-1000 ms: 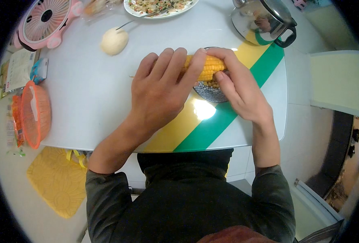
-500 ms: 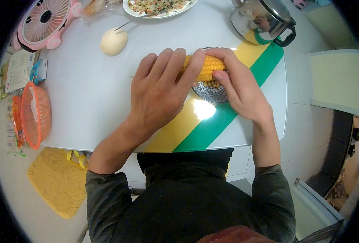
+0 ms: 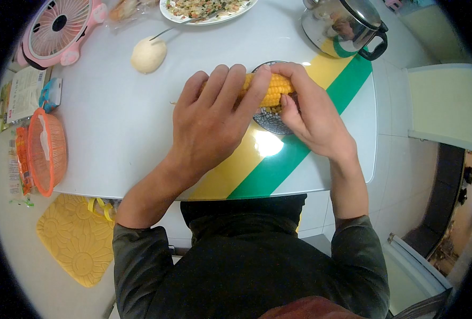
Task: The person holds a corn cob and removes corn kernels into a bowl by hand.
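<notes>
Both of my hands hold one yellow corn cob (image 3: pixel 274 88) level over a small dark crackle-patterned bowl (image 3: pixel 272 123). My left hand (image 3: pixel 210 118) lies across the cob's left part with its fingers curled over it; its thumb is mostly hidden. Around the right end wraps my right hand (image 3: pixel 316 113), its thumb pressed at the cob's lower side. Loose corn kernels (image 3: pixel 271 109) show in the bowl beneath the cob, and the hands cover part of the bowl.
A round pale bun (image 3: pixel 148 55) lies behind my left hand. Farther back are a plate of mixed food (image 3: pixel 206 20) with a utensil, and a steel kettle (image 3: pixel 326 37) at right. A pink fan (image 3: pixel 60 32) and an orange basket (image 3: pixel 47 154) stand on the left.
My right thumb has shifted slightly along the cob's lower side. The cob has turned or tilted a little, and more of it shows beside my left fingers.
</notes>
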`<state>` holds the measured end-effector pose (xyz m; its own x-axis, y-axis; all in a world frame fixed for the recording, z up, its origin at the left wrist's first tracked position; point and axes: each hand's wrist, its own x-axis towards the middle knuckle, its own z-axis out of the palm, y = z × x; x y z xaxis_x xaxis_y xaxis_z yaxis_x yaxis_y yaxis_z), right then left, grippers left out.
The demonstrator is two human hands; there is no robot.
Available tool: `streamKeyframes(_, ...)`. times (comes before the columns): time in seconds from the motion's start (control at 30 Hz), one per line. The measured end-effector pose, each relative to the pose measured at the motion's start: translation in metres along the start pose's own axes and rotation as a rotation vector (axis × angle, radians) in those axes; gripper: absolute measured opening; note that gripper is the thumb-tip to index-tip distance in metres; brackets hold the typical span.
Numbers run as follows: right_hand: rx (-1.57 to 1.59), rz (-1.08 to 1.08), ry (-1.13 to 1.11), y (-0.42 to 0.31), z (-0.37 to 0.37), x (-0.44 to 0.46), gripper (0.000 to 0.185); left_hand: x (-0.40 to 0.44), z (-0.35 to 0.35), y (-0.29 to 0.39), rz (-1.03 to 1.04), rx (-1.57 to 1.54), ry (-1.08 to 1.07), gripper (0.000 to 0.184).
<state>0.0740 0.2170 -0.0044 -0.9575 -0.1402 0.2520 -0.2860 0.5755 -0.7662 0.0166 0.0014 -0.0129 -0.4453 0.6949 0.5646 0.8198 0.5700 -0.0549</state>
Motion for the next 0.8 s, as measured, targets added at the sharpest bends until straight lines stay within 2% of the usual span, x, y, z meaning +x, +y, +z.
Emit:
streamKeyframes(0.6,-0.001,-0.010,-0.024,-0.0028,-0.0037,0.0004,0.047,0.0000,0.0010,-0.0008,-0.017,-0.035,0.019,0.063)
streamKeyframes(0.8,0.041,-0.013,-0.038,-0.0055,-0.0052,0.0009,0.041,-0.0006,0.0009,-0.0013,-0.020,-0.032,0.019,0.064)
